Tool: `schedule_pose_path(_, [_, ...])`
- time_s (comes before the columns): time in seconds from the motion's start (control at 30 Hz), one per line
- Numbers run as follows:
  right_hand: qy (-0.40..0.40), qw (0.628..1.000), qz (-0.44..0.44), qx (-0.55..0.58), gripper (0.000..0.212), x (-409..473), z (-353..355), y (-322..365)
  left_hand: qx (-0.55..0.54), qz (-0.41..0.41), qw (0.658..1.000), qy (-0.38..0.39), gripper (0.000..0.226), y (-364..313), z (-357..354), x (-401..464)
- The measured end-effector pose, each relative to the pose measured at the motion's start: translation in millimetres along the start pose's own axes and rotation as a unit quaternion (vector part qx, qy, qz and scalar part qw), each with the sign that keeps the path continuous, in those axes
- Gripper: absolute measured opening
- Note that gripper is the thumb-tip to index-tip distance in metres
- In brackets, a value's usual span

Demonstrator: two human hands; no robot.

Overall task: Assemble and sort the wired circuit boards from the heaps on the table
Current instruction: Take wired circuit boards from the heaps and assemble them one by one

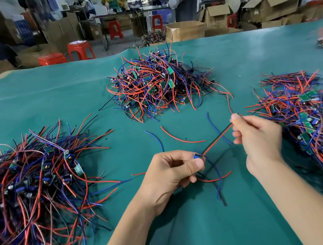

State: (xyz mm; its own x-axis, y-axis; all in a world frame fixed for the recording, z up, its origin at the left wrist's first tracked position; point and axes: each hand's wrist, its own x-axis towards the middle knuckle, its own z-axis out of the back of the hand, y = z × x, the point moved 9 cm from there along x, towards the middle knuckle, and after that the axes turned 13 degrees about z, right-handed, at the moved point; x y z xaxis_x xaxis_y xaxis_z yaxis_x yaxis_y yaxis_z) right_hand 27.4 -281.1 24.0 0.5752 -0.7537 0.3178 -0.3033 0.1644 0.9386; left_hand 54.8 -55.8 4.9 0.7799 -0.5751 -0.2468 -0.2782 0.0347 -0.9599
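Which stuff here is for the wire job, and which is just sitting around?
For the job:
- small blue-capped wired board gripped by left hand
- its red and black wires pinched by right hand
- three tangled wire-and-board heaps

Just around:
- red plastic stools
- brown cardboard boxes

Bright, even overhead light; soft shadows under the hands on the table [196, 234]; edges curved and blurred.
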Motion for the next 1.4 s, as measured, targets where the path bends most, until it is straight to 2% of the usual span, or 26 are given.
schedule_pose_path(0.13, [-0.086, 0.988, -0.079, 0.103, 0.022, -2, 11, -14, -0.092, -0.003, 0.996, -0.012, 0.022, 0, 7, 0])
schedule_pose_path(0.2, [-0.079, 0.986, -0.094, 0.112, 0.023, -1, 11, -14, -0.142, -0.004, 0.989, -0.026, 0.026, 0, 12, 1])
schedule_pose_path(0.23, [-0.039, 0.991, -0.094, 0.088, 0.024, -3, 5, -11, -0.161, -0.006, 0.986, -0.035, 0.026, 1, 15, 2])
schedule_pose_path(0.3, [0.118, 0.991, -0.068, 0.011, 0.021, -15, -23, -4, -0.182, -0.010, 0.982, -0.051, 0.024, 2, 17, 3])
schedule_pose_path(0.37, [0.307, 0.950, -0.025, -0.046, 0.023, -44, -61, 6, -0.167, -0.019, 0.984, -0.052, 0.024, 2, 15, 2])
schedule_pose_path(0.4, [0.367, 0.928, -0.002, -0.066, 0.027, -57, -73, 10, -0.149, -0.024, 0.987, -0.051, 0.025, 0, 13, 2])
schedule_pose_path(0.43, [0.395, 0.915, 0.019, -0.085, 0.029, -64, -79, 14, -0.134, -0.028, 0.989, -0.050, 0.024, -1, 12, 1])
schedule_pose_path(0.5, [0.394, 0.913, 0.037, -0.099, 0.028, -63, -80, 19, -0.126, -0.024, 0.990, -0.051, 0.021, -1, 11, 1])
schedule_pose_path(0.6, [0.384, 0.922, 0.014, -0.053, 0.020, -59, -73, 20, -0.132, -0.013, 0.990, -0.056, 0.016, 1, 9, 1])
schedule_pose_path(0.73, [0.370, 0.927, 0.054, -0.030, 0.015, -56, -74, 30, -0.104, -0.003, 0.994, -0.041, 0.012, 0, 4, 0])
schedule_pose_path(0.9, [0.238, 0.964, 0.114, 0.011, 0.016, -38, -58, 48, -0.025, 0.005, 1.000, 0.005, 0.018, -4, -7, -4])
schedule_pose_path(0.97, [0.165, 0.980, 0.110, 0.034, 0.023, -24, -41, 54, 0.018, 0.011, 1.000, 0.022, 0.017, -4, -13, -5])
schedule_pose_path(1.03, [0.073, 0.990, 0.084, 0.083, 0.019, -10, -22, 61, 0.067, 0.016, 0.997, 0.037, 0.017, -2, -21, -6])
schedule_pose_path(1.1, [0.018, 0.989, 0.068, 0.127, 0.012, -5, -14, 72, 0.108, 0.013, 0.993, 0.039, 0.016, -1, -28, -7])
schedule_pose_path(1.17, [0.038, 0.985, 0.078, 0.149, 0.010, -12, -30, 96, 0.136, 0.007, 0.990, 0.025, 0.015, -1, -28, -7])
schedule_pose_path(1.27, [0.145, 0.972, 0.094, 0.157, 0.011, -35, -87, 137, 0.160, 0.003, 0.987, 0.003, 0.013, -1, -26, -7])
schedule_pose_path(1.33, [0.204, 0.966, 0.112, 0.108, 0.014, -52, -135, 156, 0.176, -0.015, 0.984, -0.001, 0.014, -6, -28, -10])
schedule_pose_path(1.4, [0.268, 0.948, 0.164, 0.043, 0.029, -78, -189, 175, 0.173, -0.042, 0.984, -0.017, 0.011, -13, -25, -16])
